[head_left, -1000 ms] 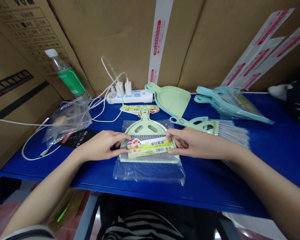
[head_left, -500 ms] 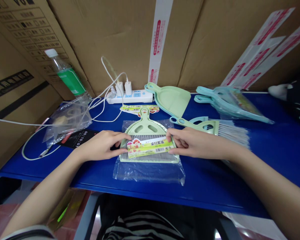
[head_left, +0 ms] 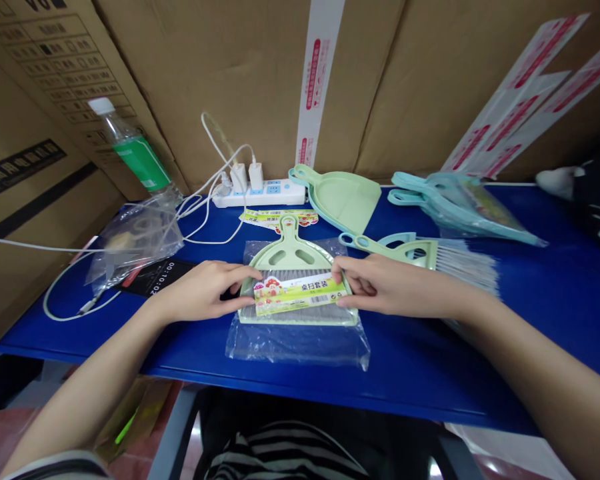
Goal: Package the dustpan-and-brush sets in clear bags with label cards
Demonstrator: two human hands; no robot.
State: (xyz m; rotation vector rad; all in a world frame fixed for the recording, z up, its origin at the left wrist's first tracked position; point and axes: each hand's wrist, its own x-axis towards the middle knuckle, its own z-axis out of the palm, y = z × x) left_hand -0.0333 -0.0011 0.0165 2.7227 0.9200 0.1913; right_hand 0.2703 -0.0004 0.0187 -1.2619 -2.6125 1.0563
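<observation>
A light green dustpan and brush set [head_left: 291, 257] lies flat before me in a clear plastic bag [head_left: 295, 343], its handle pointing away from me. Across the grey bristles rests a yellow-green printed label card [head_left: 300, 293]; whether it is inside the bag I cannot tell. My left hand [head_left: 207, 290] grips the set's left edge between thumb and fingers. At the right edge my right hand [head_left: 375, 283] is closed the same way, its fingertips touching the end of the card.
Behind stand a green dustpan [head_left: 347, 197] over a blue one, loose brushes [head_left: 423, 253], and bagged blue dustpans [head_left: 473, 200]. More label cards [head_left: 263, 218], a power strip [head_left: 275, 193] with cables, a bottle [head_left: 143, 160], a crumpled bag [head_left: 135, 233] and a phone [head_left: 153, 277] sit leftward. Cardboard [head_left: 240, 80] walls the back.
Both hands keep the same hold, and the dustpan set stays in place. The phone's timer has advanced by one second.
</observation>
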